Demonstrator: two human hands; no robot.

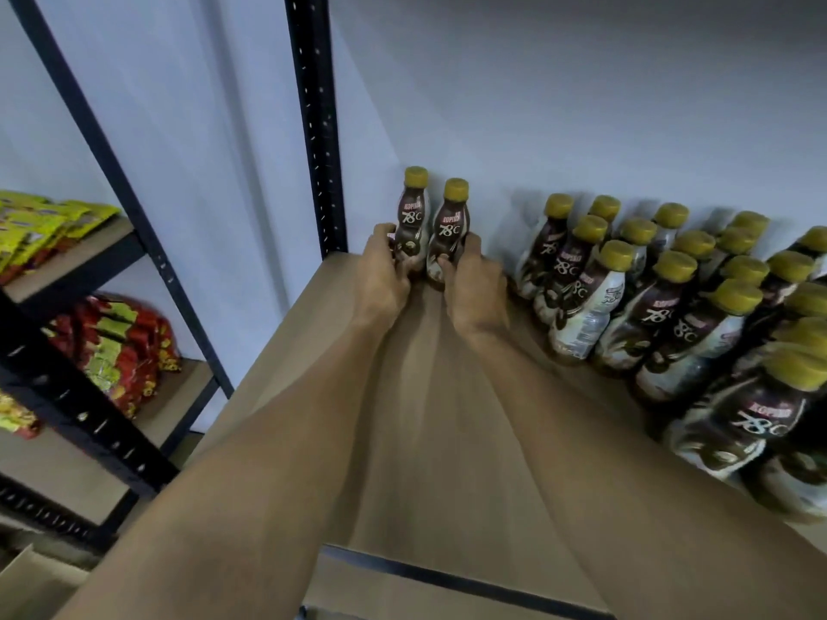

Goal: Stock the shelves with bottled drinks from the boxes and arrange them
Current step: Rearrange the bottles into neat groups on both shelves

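Two brown coffee bottles with yellow caps stand upright at the back left corner of the shelf board point(313, 333), against the wall. My left hand point(385, 275) grips the base of the left bottle point(412, 217). My right hand point(470, 284) grips the base of the right bottle point(449, 226). Both arms reach forward across the board. To the right, several matching bottles point(662, 297) stand in rows from the wall toward the front edge.
A black slotted upright point(315, 127) rises just left of the held bottles. The neighbouring rack on the left holds green snack packets point(40, 226) above and red packets point(121, 346) below. A cardboard box corner point(27, 583) shows at bottom left.
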